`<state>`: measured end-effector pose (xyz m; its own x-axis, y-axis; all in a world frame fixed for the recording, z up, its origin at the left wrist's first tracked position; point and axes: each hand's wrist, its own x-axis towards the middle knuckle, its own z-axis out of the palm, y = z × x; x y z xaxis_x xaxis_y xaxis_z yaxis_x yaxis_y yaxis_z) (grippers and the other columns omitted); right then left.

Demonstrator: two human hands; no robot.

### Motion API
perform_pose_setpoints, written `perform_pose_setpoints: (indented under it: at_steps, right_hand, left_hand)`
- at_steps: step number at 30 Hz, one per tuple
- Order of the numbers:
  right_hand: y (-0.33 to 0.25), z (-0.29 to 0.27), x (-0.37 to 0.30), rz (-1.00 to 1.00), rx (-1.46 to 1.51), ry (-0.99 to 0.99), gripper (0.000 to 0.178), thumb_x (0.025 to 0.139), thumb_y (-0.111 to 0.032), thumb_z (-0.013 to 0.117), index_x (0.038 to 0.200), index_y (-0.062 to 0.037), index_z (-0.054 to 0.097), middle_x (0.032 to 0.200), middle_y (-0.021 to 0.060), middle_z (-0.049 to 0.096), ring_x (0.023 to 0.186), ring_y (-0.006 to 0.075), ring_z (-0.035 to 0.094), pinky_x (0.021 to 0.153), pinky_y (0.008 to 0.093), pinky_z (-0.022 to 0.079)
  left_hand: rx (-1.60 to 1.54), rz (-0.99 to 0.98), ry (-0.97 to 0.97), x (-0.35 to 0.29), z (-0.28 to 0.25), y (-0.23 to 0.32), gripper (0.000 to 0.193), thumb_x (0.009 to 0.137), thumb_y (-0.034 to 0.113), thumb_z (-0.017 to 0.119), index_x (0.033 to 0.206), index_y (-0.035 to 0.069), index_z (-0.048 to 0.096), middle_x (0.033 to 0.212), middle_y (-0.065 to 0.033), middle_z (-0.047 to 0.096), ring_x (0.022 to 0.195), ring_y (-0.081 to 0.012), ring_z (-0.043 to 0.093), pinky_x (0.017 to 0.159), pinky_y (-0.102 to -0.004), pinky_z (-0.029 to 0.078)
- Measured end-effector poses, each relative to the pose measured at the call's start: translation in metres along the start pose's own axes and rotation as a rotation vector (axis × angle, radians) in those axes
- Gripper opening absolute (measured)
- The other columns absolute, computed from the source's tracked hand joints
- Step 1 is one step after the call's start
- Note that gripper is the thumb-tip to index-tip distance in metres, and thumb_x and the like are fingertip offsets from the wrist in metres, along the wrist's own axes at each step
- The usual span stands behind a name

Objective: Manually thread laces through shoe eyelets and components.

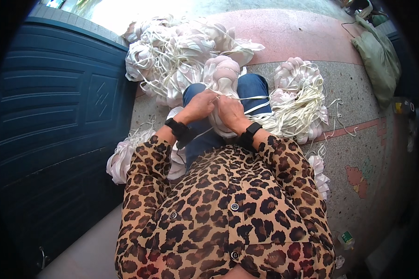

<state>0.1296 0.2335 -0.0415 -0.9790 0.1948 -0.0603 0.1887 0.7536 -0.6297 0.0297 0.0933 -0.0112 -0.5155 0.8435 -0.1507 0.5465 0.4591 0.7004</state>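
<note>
A pale pink and white shoe upper (pixel 222 74) lies over my lap, between my knees in blue jeans. My left hand (pixel 201 105) and my right hand (pixel 230 111) meet on its middle, fingers pinched closed around a cream shoelace (pixel 253 98). Loose lace runs from there across my right knee. The fingertips nearly touch, so the exact eyelet and the lace ends between them are hidden. Beside my right knee, a thick bunch of cream laces (pixel 299 109) hangs over more pink and white uppers (pixel 293 69).
A large heap of white and pink uppers (pixel 172 51) with tangled laces sits ahead to the left. Another small bundle (pixel 121 160) lies by my left side, near a dark blue panelled door (pixel 51 107). At the far right stands a grey-green sack (pixel 378 60) on the speckled floor.
</note>
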Motion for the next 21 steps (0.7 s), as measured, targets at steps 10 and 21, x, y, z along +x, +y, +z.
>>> perform_pose_setpoints:
  at_steps: [10, 21]
  right_hand:
    - [-0.002, -0.028, 0.004, -0.058, -0.05, -0.098, 0.031, 0.094, -0.026, 0.052, 0.088, -0.0004, 0.068, 0.078, 0.0251, 0.07, 0.077, 0.0413, 0.071, 0.069, 0.0506, 0.057]
    - [0.062, -0.089, -0.063, -0.232, 0.358, -0.204, 0.017, 0.089, -0.01, 0.05, 0.092, 0.0006, 0.063, 0.093, 0.019, 0.066, 0.088, 0.0404, 0.064, 0.077, 0.0465, 0.051]
  left_hand:
    - [-0.052, -0.056, 0.24, -0.014, 0.018, 0.014, 0.036, 0.086, 0.008, 0.064, 0.121, 0.003, 0.067, 0.12, -0.0164, 0.066, 0.104, -0.0359, 0.064, 0.091, -0.0404, 0.051]
    - [0.269, 0.344, 0.181, -0.005, 0.034, 0.065, 0.02, 0.08, 0.008, 0.073, 0.099, 0.008, 0.071, 0.105, -0.0091, 0.069, 0.105, -0.033, 0.059, 0.088, -0.0396, 0.05]
